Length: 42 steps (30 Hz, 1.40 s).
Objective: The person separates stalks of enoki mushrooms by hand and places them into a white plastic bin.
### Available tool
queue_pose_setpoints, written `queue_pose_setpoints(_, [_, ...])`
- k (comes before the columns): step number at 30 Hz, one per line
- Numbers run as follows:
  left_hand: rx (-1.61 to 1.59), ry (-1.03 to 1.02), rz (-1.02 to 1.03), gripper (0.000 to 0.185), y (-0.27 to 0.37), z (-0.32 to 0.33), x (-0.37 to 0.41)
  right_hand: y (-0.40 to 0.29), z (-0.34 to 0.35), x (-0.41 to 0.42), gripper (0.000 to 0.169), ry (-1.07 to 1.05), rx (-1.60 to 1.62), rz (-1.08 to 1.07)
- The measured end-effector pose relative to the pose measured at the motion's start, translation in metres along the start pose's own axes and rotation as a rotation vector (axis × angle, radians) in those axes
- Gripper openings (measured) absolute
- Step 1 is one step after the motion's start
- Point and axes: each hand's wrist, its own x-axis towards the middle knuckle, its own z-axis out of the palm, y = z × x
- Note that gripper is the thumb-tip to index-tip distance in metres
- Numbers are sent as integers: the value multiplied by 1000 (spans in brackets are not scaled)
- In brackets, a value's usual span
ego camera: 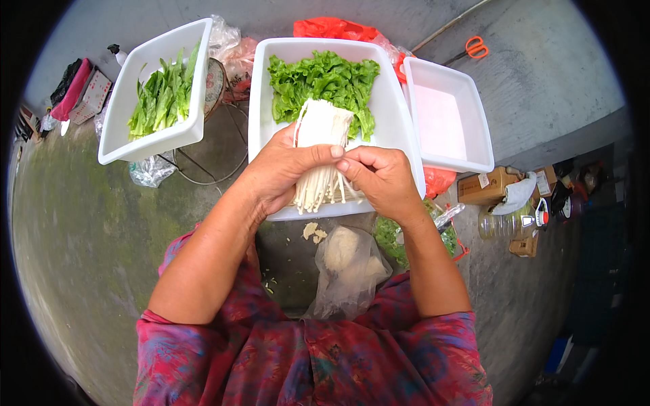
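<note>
My left hand (271, 167) holds a thick bundle of white enoki mushrooms (324, 127), its thumb laid across the front. The packed root end points away from me and the loose caps hang towards me. At the bundle's right side my right hand (390, 180) pinches thin stems between thumb and forefinger, close to the left thumb. Both hands are over a white plastic tub (260, 91). Frilly green lettuce leaves (320, 76) lie in its far half, partly behind the bundle.
At left, a white tub (152, 147) with long leafy greens (165, 96) rests on a stand. A smaller white tub (449, 162) adjoins at right, near orange-handled scissors (476, 48). Below are a clear plastic bag (350, 259), bagged greens (391, 236), cardboard boxes (480, 188) and a plastic bottle (500, 223).
</note>
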Motion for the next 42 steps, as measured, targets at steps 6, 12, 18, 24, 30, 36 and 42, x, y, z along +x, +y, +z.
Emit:
queue_pose_setpoints(6, [243, 96, -22, 39, 4, -2, -1, 3, -16, 2, 16, 60, -248, -124])
queue_pose_setpoints(12, [258, 361, 112, 33, 6, -3, -1, 13, -32, 3, 14, 122, -94, -43])
queue_pose_setpoints(18, [193, 358, 223, 40, -1, -1, 3, 13, -7, 1, 13, 200, -76, -98])
queue_pose_setpoints(24, [188, 316, 197, 40, -15, 6, 8, 8, 7, -1, 13, 152, -205, -154])
queue_pose_setpoints(30, [232, 274, 177, 41, -13, 7, 4, 9, 5, -1, 9, 60, 209, 35])
queue_pose_setpoints(36, [97, 253, 118, 43, -4, 5, 0, 13, -2, 1, 8, 126, 246, 5])
queue_pose_setpoints(42, [169, 232, 173, 44, -11, 4, 5, 11, 4, -1, 7, 53, 409, 122])
